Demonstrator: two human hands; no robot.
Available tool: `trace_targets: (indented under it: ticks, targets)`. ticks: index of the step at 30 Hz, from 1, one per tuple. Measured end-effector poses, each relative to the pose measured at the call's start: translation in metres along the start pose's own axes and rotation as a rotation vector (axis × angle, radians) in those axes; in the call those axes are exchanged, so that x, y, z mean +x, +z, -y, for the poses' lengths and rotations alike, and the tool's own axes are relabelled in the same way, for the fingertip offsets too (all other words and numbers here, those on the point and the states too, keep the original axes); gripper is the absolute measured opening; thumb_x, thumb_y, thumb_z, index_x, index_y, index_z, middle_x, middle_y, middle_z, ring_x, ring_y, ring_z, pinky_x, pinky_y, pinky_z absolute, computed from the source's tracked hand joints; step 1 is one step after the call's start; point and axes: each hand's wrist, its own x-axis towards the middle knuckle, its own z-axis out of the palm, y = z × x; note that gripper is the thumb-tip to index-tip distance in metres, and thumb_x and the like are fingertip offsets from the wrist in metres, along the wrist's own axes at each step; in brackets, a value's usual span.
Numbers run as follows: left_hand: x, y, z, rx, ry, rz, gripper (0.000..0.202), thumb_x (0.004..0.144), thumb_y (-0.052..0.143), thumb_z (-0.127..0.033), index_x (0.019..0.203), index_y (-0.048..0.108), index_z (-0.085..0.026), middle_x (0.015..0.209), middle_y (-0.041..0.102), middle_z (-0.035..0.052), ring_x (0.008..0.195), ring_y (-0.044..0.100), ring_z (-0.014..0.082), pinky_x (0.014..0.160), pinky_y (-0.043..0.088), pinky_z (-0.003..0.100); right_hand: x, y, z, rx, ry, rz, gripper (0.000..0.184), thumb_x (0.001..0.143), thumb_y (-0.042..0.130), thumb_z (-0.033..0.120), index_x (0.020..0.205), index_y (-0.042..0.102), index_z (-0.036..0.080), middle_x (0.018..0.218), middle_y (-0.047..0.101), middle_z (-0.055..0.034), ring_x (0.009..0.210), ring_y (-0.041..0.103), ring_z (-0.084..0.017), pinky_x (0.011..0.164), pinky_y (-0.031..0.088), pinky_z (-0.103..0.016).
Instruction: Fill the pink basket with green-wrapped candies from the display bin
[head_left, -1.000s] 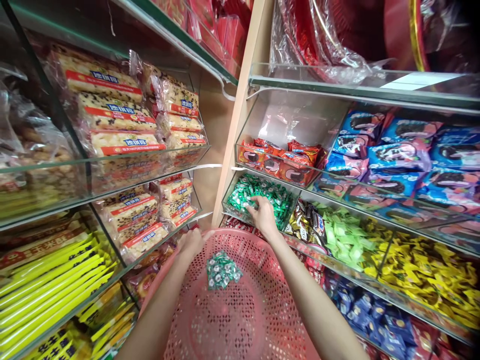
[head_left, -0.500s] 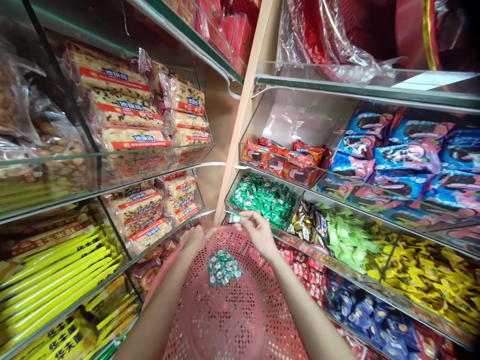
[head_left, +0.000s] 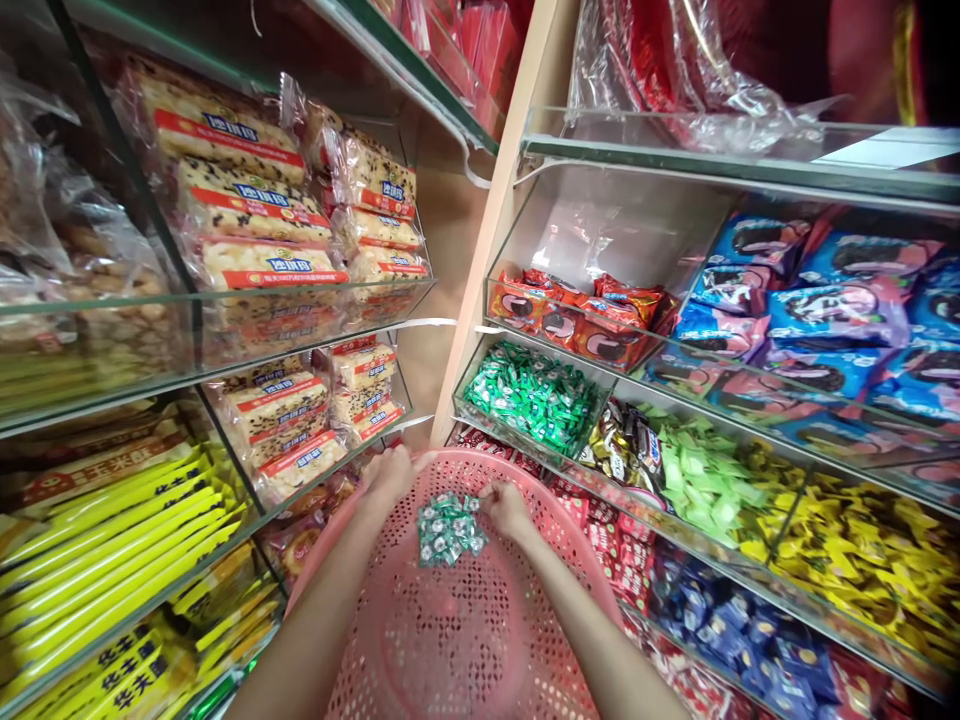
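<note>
My left hand [head_left: 390, 475] is closed around the far rim of a pink perforated plastic basket [head_left: 450, 640], on its left side. Inside, against the far wall, lies a small heap of green-and-white wrapped candies [head_left: 448, 535]. My right hand [head_left: 507, 508] is down in the basket just right of that heap, its fingers curled in a pinch. A small green-wrapped candy [head_left: 471, 504] shows at its fingertips, touching or very near the pile. Beyond the rim, a shelf bin holds many matching green candies [head_left: 531, 395].
Glass-fronted shelves meet in a corner at a wooden post [head_left: 469, 300]. On the left are packaged pastry bars [head_left: 262, 205] and yellow packets [head_left: 127, 540]. To the right sit red packs [head_left: 574, 315], blue cookie packs [head_left: 832, 310], light-green candies [head_left: 701, 470] and yellow candies [head_left: 877, 540].
My right hand has moved down from above the basket's far rim into the basket, bringing the candy beside the heap. My left hand stays on the rim. The view has shifted slightly.
</note>
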Motion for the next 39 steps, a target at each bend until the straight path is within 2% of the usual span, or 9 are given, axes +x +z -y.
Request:
trace_targets:
  ticks: [8, 13, 19, 23, 27, 29, 33, 36, 39]
  targets:
    - [-0.001, -0.001, -0.001, 0.005, 0.01, 0.01, 0.077, 0.08, 0.015, -0.071, 0.098, 0.066, -0.016, 0.106, 0.067, 0.0194, 0.102, 0.061, 0.0351, 0.084, 0.046, 0.044, -0.001, 0.017, -0.009, 0.031, 0.093, 0.068, 0.012, 0.062, 0.047, 0.013, 0.068, 0.056, 0.017, 0.051, 0.057, 0.0033, 0.043, 0.054, -0.012, 0.043, 0.038, -0.02]
    - [-0.002, -0.002, -0.001, 0.012, 0.009, 0.01, 0.077, 0.08, 0.016, -0.071, 0.099, 0.066, -0.016, 0.107, 0.067, 0.0189, 0.102, 0.061, 0.0347, 0.083, 0.047, 0.043, -0.004, 0.028, -0.016, 0.059, 0.079, 0.09, 0.008, 0.064, 0.048, 0.016, 0.068, 0.055, 0.018, 0.048, 0.054, 0.0046, 0.04, 0.053, -0.012, 0.039, 0.036, -0.02]
    - [-0.002, 0.0, 0.0, 0.017, 0.003, 0.009, 0.076, 0.08, 0.016, -0.071, 0.097, 0.067, -0.017, 0.107, 0.067, 0.0179, 0.102, 0.061, 0.034, 0.083, 0.047, 0.042, -0.009, 0.025, -0.011, 0.024, 0.025, 0.045, 0.006, 0.069, 0.048, 0.018, 0.073, 0.052, 0.019, 0.047, 0.05, 0.006, 0.041, 0.052, -0.013, 0.04, 0.035, -0.021]
    - [-0.002, 0.0, 0.0, 0.015, 0.003, -0.002, 0.077, 0.079, 0.016, -0.072, 0.097, 0.067, -0.017, 0.107, 0.067, 0.0188, 0.103, 0.061, 0.0333, 0.084, 0.046, 0.043, -0.013, 0.017, -0.002, -0.045, -0.041, -0.008, 0.005, 0.069, 0.05, 0.016, 0.068, 0.053, 0.019, 0.052, 0.054, 0.0038, 0.05, 0.053, -0.013, 0.049, 0.038, -0.021]
    - [-0.001, 0.0, -0.001, 0.015, 0.001, -0.002, 0.075, 0.079, 0.018, -0.072, 0.097, 0.066, -0.017, 0.108, 0.067, 0.0184, 0.103, 0.061, 0.0339, 0.083, 0.047, 0.043, -0.023, 0.007, 0.021, -0.247, -0.184, -0.102, 0.01, 0.072, 0.049, 0.015, 0.072, 0.059, 0.018, 0.063, 0.061, -0.001, 0.06, 0.055, -0.014, 0.058, 0.038, -0.023]
    - [0.001, 0.002, 0.0, 0.018, 0.003, -0.004, 0.074, 0.079, 0.019, -0.072, 0.097, 0.066, -0.017, 0.107, 0.067, 0.0184, 0.103, 0.061, 0.0343, 0.083, 0.047, 0.044, -0.03, -0.001, 0.044, -0.323, -0.289, -0.138, 0.014, 0.077, 0.047, 0.017, 0.076, 0.061, 0.018, 0.067, 0.063, -0.0026, 0.06, 0.055, -0.015, 0.06, 0.038, -0.023]
    - [0.003, 0.003, 0.002, 0.025, -0.009, -0.009, 0.078, 0.077, 0.02, -0.074, 0.098, 0.066, -0.016, 0.107, 0.067, 0.0196, 0.103, 0.061, 0.0348, 0.083, 0.047, 0.043, -0.034, -0.028, 0.097, -0.3, -0.512, -0.214, 0.02, 0.085, 0.044, 0.023, 0.083, 0.063, 0.02, 0.078, 0.066, -0.0038, 0.065, 0.057, -0.015, 0.064, 0.039, -0.024]
    - [0.002, 0.002, 0.002, 0.018, -0.01, -0.001, 0.078, 0.077, 0.018, -0.074, 0.098, 0.067, -0.016, 0.108, 0.067, 0.019, 0.103, 0.061, 0.0346, 0.084, 0.047, 0.042, -0.023, -0.055, 0.125, -0.33, -0.626, -0.295, 0.021, 0.087, 0.043, 0.024, 0.088, 0.063, 0.019, 0.087, 0.066, -0.005, 0.073, 0.058, -0.016, 0.068, 0.041, -0.025]
    - [0.001, -0.001, 0.0, 0.011, -0.012, 0.006, 0.074, 0.08, 0.02, -0.071, 0.098, 0.067, -0.017, 0.109, 0.066, 0.0185, 0.104, 0.061, 0.034, 0.084, 0.047, 0.042, -0.001, -0.077, 0.136, -0.481, -0.628, -0.359, 0.022, 0.085, 0.046, 0.02, 0.099, 0.062, 0.019, 0.097, 0.064, -0.0067, 0.077, 0.058, -0.017, 0.072, 0.041, -0.027]
